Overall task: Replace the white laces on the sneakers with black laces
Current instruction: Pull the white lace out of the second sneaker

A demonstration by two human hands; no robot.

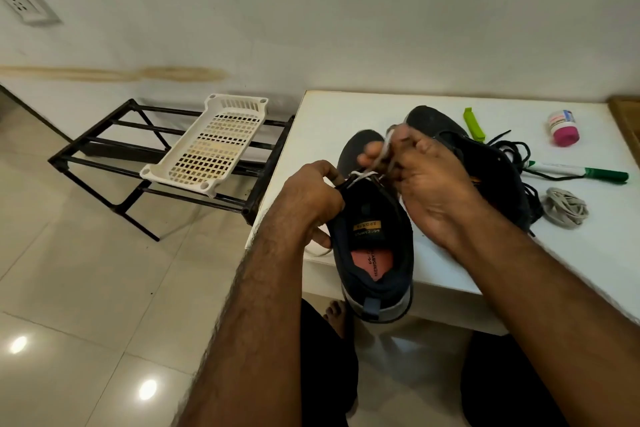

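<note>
A dark navy sneaker (375,246) lies at the white table's front edge, heel toward me, a white lace (362,176) still threaded near its tongue. My left hand (311,198) grips the sneaker's left side by the tongue. My right hand (426,180) pinches the white lace above the eyelets, pulling it upward. The second dark sneaker (485,163) lies behind my right hand, mostly hidden. Black laces (517,151) lie tangled beside it on the table. A bundled pale lace (564,208) rests to the right.
On the white table (450,274) sit a green clip (472,123), a green-capped marker (585,172) and a pink-lidded jar (563,128). A black metal rack (104,149) with a white plastic tray (207,146) stands on the tiled floor at left. My bare foot (336,315) is under the table.
</note>
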